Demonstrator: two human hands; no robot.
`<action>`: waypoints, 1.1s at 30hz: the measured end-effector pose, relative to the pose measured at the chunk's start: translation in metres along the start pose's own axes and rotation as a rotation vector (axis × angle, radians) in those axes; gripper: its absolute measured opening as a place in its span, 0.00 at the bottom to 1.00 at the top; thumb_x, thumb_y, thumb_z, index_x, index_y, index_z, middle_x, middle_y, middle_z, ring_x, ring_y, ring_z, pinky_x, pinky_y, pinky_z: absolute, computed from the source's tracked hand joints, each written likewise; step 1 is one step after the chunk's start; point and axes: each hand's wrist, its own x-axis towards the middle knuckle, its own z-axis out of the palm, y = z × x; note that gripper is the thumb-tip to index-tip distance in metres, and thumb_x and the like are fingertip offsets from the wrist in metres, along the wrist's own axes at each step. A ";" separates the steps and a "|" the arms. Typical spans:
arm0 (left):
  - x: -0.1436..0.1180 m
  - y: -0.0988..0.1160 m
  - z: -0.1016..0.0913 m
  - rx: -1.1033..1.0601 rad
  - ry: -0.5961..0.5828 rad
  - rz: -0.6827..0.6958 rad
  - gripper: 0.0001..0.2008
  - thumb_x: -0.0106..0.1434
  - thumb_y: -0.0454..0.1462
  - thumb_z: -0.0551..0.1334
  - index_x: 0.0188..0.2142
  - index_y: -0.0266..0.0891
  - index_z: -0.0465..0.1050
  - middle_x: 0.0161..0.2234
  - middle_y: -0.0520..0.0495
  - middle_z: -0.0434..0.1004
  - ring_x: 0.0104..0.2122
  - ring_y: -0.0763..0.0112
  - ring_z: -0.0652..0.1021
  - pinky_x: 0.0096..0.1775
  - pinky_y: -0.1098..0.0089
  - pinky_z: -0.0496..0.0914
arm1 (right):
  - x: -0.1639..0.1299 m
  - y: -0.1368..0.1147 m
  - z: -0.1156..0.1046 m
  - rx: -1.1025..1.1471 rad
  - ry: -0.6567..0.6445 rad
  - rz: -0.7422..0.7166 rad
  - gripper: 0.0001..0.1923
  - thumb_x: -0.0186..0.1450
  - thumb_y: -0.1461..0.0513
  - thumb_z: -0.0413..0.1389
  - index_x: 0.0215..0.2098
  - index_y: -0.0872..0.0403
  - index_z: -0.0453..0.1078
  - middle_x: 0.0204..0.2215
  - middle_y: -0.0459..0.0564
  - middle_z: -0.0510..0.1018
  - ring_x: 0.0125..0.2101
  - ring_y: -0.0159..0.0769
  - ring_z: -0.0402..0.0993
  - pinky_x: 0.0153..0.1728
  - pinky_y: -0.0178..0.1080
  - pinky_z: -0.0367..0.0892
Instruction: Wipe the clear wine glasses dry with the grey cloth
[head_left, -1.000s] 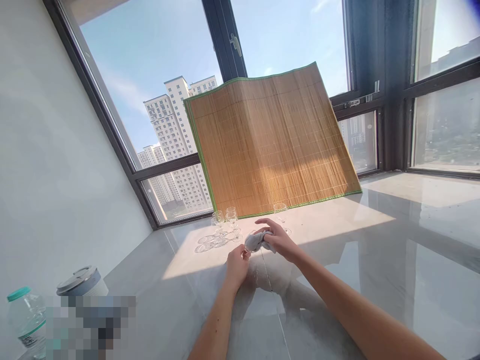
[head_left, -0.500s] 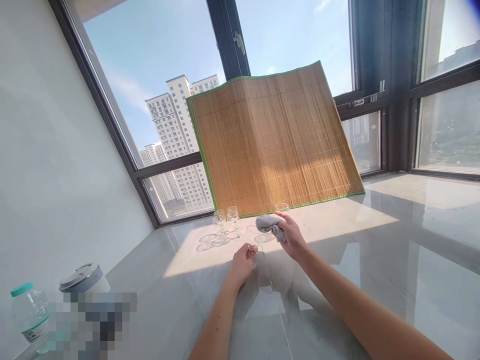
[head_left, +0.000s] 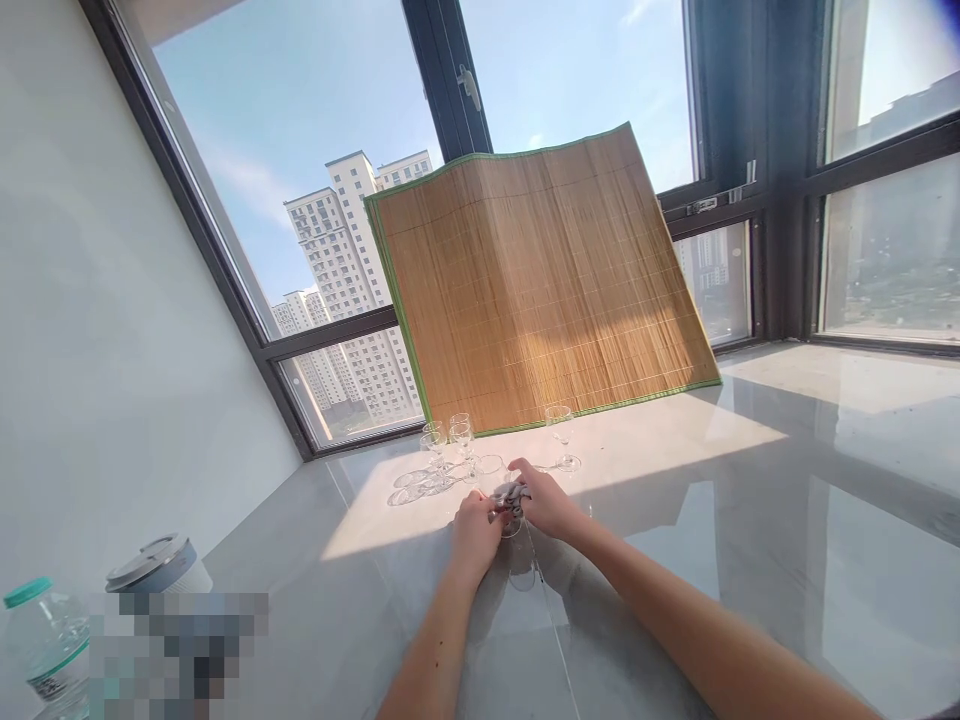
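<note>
My left hand point(head_left: 477, 535) is closed around the stem of a small clear stemmed glass point(head_left: 491, 466), its bowl showing just beyond my fingers. Bunched in my right hand point(head_left: 553, 504) is a grey cloth point(head_left: 513, 494), which meets the glass beside my left fingertips. The glass's stem is mostly hidden by the cloth and fingers. Behind and left of my hands stand several clear stemmed glasses point(head_left: 433, 446), close together and upright. A single stemmed glass point(head_left: 559, 428) stands upright beyond my right hand.
A bamboo mat point(head_left: 547, 290) with green edging leans against the window frame behind the glasses. At the lower left are a lidded cup point(head_left: 161, 565) and a green-capped plastic bottle point(head_left: 52, 635). The pale glossy surface point(head_left: 337, 610) reflects the window light.
My right hand has moved left and nearer with the cloth, bringing it against the glass in my left hand. The single glass beyond my right hand is now more fully uncovered.
</note>
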 end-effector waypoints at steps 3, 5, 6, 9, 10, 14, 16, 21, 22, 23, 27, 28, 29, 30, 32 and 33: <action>0.001 -0.002 0.001 0.092 0.036 -0.037 0.08 0.59 0.40 0.63 0.27 0.39 0.77 0.32 0.47 0.74 0.35 0.66 0.73 0.36 0.70 0.63 | 0.000 0.006 -0.001 -0.070 0.021 0.082 0.27 0.47 0.73 0.51 0.45 0.51 0.63 0.27 0.45 0.73 0.29 0.35 0.67 0.30 0.33 0.57; 0.002 -0.003 0.002 0.078 0.018 -0.058 0.07 0.59 0.39 0.62 0.27 0.39 0.77 0.29 0.48 0.75 0.32 0.68 0.73 0.34 0.71 0.61 | 0.002 0.007 -0.002 -0.060 0.024 0.111 0.28 0.47 0.74 0.51 0.46 0.51 0.63 0.27 0.45 0.73 0.29 0.35 0.67 0.29 0.33 0.57; 0.002 -0.003 0.003 0.056 0.004 -0.059 0.07 0.59 0.38 0.62 0.29 0.39 0.77 0.28 0.48 0.75 0.31 0.69 0.73 0.33 0.71 0.61 | 0.002 0.007 -0.002 -0.036 0.020 0.113 0.29 0.47 0.73 0.50 0.47 0.51 0.62 0.27 0.45 0.73 0.29 0.35 0.67 0.29 0.33 0.57; 0.002 -0.002 0.005 -0.006 -0.020 -0.019 0.07 0.59 0.34 0.60 0.32 0.39 0.78 0.31 0.48 0.77 0.32 0.70 0.74 0.35 0.71 0.62 | 0.003 0.001 -0.001 0.093 0.006 0.071 0.31 0.50 0.72 0.48 0.52 0.51 0.58 0.27 0.44 0.74 0.29 0.35 0.68 0.31 0.35 0.60; 0.002 -0.001 0.005 -0.022 -0.029 0.005 0.08 0.59 0.33 0.59 0.32 0.39 0.78 0.32 0.48 0.77 0.33 0.70 0.74 0.36 0.71 0.63 | 0.002 -0.002 -0.001 0.139 0.003 0.054 0.32 0.50 0.72 0.48 0.54 0.51 0.57 0.28 0.44 0.74 0.29 0.34 0.68 0.32 0.35 0.61; -0.001 0.005 0.002 -0.089 -0.067 0.078 0.10 0.60 0.31 0.56 0.32 0.39 0.78 0.33 0.47 0.78 0.34 0.69 0.75 0.37 0.70 0.65 | -0.002 -0.014 -0.003 0.263 -0.036 0.030 0.34 0.53 0.68 0.53 0.58 0.52 0.52 0.32 0.45 0.74 0.29 0.33 0.69 0.32 0.36 0.63; -0.003 0.009 0.001 -0.129 -0.094 0.092 0.11 0.61 0.32 0.56 0.34 0.39 0.79 0.34 0.46 0.79 0.34 0.68 0.75 0.38 0.69 0.67 | -0.004 -0.018 -0.004 0.274 -0.040 0.034 0.36 0.53 0.65 0.55 0.59 0.52 0.51 0.33 0.45 0.74 0.28 0.33 0.68 0.31 0.36 0.63; -0.007 0.014 0.003 -0.122 -0.153 0.118 0.09 0.61 0.34 0.59 0.36 0.41 0.79 0.37 0.46 0.80 0.36 0.65 0.76 0.39 0.67 0.68 | -0.003 -0.016 -0.001 0.153 -0.012 0.035 0.36 0.50 0.66 0.58 0.56 0.52 0.54 0.33 0.44 0.72 0.29 0.33 0.67 0.33 0.37 0.62; -0.006 0.013 0.004 -0.120 -0.156 0.135 0.09 0.61 0.34 0.59 0.36 0.41 0.78 0.38 0.46 0.80 0.37 0.65 0.76 0.40 0.67 0.68 | -0.002 -0.015 0.000 0.130 -0.008 0.034 0.36 0.50 0.66 0.58 0.56 0.52 0.55 0.33 0.45 0.72 0.30 0.33 0.67 0.33 0.36 0.62; -0.006 0.013 0.005 -0.125 -0.157 0.156 0.09 0.61 0.34 0.59 0.36 0.42 0.78 0.38 0.46 0.80 0.38 0.65 0.76 0.40 0.67 0.68 | -0.002 -0.013 0.001 0.112 -0.005 0.035 0.35 0.50 0.67 0.57 0.55 0.52 0.56 0.34 0.45 0.72 0.30 0.33 0.67 0.33 0.36 0.62; -0.004 0.010 0.008 -0.137 -0.139 0.212 0.08 0.61 0.34 0.58 0.33 0.41 0.77 0.37 0.47 0.78 0.39 0.67 0.75 0.42 0.68 0.68 | 0.001 -0.005 0.000 0.052 -0.025 0.031 0.30 0.52 0.68 0.55 0.53 0.52 0.57 0.31 0.44 0.71 0.29 0.33 0.67 0.31 0.35 0.60; -0.003 0.010 0.008 -0.138 -0.128 0.209 0.08 0.61 0.34 0.58 0.33 0.40 0.77 0.36 0.47 0.78 0.38 0.67 0.75 0.41 0.68 0.68 | 0.001 -0.002 -0.001 0.032 -0.041 0.028 0.30 0.52 0.69 0.55 0.53 0.52 0.57 0.30 0.44 0.71 0.29 0.33 0.67 0.31 0.34 0.59; -0.003 0.009 0.008 -0.145 -0.114 0.202 0.08 0.61 0.35 0.58 0.33 0.40 0.77 0.35 0.48 0.77 0.37 0.68 0.75 0.41 0.68 0.68 | 0.002 -0.001 -0.002 0.007 -0.056 0.027 0.30 0.52 0.69 0.55 0.53 0.52 0.58 0.30 0.44 0.71 0.30 0.33 0.67 0.31 0.34 0.59; -0.003 0.009 0.007 -0.158 -0.101 0.198 0.08 0.62 0.36 0.58 0.34 0.40 0.77 0.35 0.48 0.77 0.36 0.69 0.74 0.40 0.68 0.68 | 0.002 0.001 -0.003 -0.024 -0.070 0.030 0.30 0.52 0.70 0.54 0.53 0.51 0.58 0.30 0.44 0.71 0.30 0.34 0.67 0.30 0.33 0.58; -0.003 0.009 0.007 -0.191 -0.084 0.198 0.08 0.61 0.36 0.58 0.37 0.41 0.77 0.36 0.49 0.76 0.35 0.70 0.74 0.40 0.69 0.68 | 0.003 0.002 -0.005 -0.104 -0.080 0.059 0.31 0.51 0.71 0.54 0.53 0.51 0.57 0.31 0.45 0.72 0.31 0.34 0.67 0.30 0.33 0.57; -0.003 0.008 0.007 -0.202 -0.078 0.198 0.09 0.61 0.36 0.58 0.38 0.42 0.76 0.36 0.49 0.76 0.36 0.70 0.75 0.40 0.68 0.68 | 0.002 0.002 -0.007 -0.154 -0.074 0.082 0.32 0.52 0.71 0.55 0.54 0.52 0.57 0.32 0.46 0.72 0.31 0.34 0.67 0.29 0.32 0.56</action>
